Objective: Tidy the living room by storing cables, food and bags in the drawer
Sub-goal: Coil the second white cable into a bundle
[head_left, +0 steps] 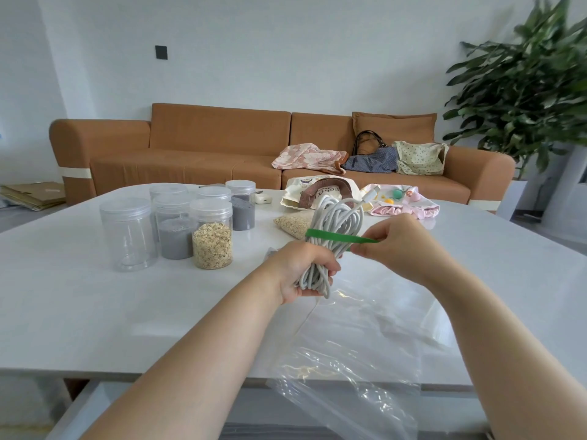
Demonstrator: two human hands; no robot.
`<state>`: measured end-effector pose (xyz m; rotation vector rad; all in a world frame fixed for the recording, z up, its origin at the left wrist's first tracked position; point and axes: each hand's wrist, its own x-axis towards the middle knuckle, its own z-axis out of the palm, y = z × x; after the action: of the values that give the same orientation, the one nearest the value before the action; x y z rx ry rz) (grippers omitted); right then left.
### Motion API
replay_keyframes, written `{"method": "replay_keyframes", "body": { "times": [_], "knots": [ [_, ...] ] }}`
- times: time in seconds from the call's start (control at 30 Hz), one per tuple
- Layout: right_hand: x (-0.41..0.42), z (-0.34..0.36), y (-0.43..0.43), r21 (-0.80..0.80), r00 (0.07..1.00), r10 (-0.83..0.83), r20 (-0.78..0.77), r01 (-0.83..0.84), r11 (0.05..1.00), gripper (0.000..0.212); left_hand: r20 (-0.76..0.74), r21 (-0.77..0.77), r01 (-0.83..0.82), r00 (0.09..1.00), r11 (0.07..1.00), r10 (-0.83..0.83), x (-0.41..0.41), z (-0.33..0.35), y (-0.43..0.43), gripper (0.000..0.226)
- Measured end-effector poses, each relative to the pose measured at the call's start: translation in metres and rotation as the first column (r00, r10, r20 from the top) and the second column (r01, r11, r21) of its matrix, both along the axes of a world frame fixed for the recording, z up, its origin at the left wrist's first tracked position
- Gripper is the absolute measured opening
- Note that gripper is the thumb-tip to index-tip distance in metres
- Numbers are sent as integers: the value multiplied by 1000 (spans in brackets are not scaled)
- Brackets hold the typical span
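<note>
My left hand grips the lower end of a coiled white cable, held upright above the white table. A green strap runs around the coil's middle, and my right hand pinches its free end, pulled out to the right. The cable's white plug sticks up at the top of the coil. A clear plastic bag lies on the table under my hands and hangs over the front edge. A drawer stands open below the table's front edge.
Several clear lidded jars with oats and grey powder stand on the left of the table. A bag of oats, a tote bag and a pink pouch lie behind the cable. Three more bags sit on the brown sofa.
</note>
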<state>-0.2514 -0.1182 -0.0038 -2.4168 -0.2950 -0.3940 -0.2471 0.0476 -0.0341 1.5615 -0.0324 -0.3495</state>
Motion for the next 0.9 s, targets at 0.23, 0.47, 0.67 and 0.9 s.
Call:
{"method": "replay_keyframes", "body": {
  "times": [0.23, 0.47, 0.67, 0.9],
  "knots": [
    [-2, 0, 0, 14, 998, -6, -69, 7, 1000, 35, 12, 0, 26, 1000, 1000, -26, -1, -1, 0, 7],
    [0, -3, 8, 167, 979, -24, -204, 59, 984, 24, 6, 16, 19, 1000, 1000, -19, -2, -1, -2, 17],
    [1, -5, 10, 241, 965, -6, -263, 72, 968, 16, 10, 32, -31, 999, 999, 31, -2, -2, -3, 19],
    [2, -7, 10, 319, 953, 33, -302, 68, 945, 18, 68, 73, -121, 991, 990, 116, -1, -2, -7, 11]
  ]
}}
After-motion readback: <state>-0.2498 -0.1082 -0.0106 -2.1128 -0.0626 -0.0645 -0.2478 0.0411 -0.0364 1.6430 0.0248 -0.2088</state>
